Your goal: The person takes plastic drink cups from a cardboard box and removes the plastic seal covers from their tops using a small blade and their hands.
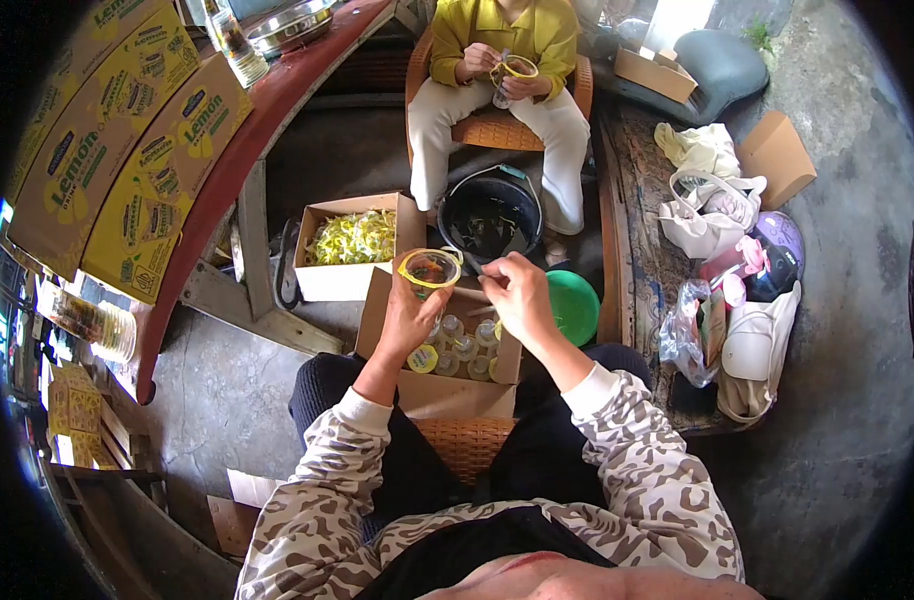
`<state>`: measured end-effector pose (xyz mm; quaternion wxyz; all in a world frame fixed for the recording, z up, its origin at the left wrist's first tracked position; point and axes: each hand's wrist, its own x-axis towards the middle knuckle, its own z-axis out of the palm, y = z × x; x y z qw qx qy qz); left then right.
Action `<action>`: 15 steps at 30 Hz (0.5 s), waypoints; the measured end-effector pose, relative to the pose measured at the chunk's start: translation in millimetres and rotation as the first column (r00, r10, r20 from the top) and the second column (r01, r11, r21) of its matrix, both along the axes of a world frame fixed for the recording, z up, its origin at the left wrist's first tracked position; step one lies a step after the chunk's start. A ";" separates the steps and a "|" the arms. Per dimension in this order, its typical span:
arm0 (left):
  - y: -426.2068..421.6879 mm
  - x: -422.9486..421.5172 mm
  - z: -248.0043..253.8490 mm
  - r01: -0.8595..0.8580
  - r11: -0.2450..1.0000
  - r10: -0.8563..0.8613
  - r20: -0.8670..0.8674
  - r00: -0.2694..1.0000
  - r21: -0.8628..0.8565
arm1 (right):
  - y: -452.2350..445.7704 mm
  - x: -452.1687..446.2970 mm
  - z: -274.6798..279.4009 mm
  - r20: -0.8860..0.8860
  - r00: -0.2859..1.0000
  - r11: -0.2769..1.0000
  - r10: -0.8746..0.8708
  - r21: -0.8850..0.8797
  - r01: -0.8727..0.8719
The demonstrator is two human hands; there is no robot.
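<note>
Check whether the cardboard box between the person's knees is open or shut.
Open: no flap covers the box, and the clear containers inside show from above.

Looks like a small packing workshop: bare concrete floor [217, 380], printed lemon-drink cartons [127, 150] stacked on a red-edged table [217, 165], an open box of small bottles [437, 393], black bucket [490, 215], co-worker [502, 50] in a wicker chair [497, 132].

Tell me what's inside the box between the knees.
The box holds clear containers, some partly yellow. The left hand and right hand cover part of it; anything beneath the containers is hidden.
</note>
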<state>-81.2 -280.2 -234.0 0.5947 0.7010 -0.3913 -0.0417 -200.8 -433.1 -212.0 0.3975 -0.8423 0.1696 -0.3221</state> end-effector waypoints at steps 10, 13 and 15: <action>-0.2 -5.5 17.8 0.124 0.979 -0.193 -0.529 0.826 -0.164 | -9.4 -2.5 6.0 0.095 0.989 0.954 0.113 0.268 -0.134; 1.2 -3.2 14.8 0.218 0.969 -0.244 -0.559 0.792 -0.114 | -7.6 -2.7 8.4 0.104 0.986 0.970 0.133 0.192 -0.151; -2.0 -5.0 13.2 0.209 0.970 -0.240 -0.361 0.901 -0.123 | -7.4 -3.1 9.7 0.111 0.984 0.977 0.138 0.149 -0.153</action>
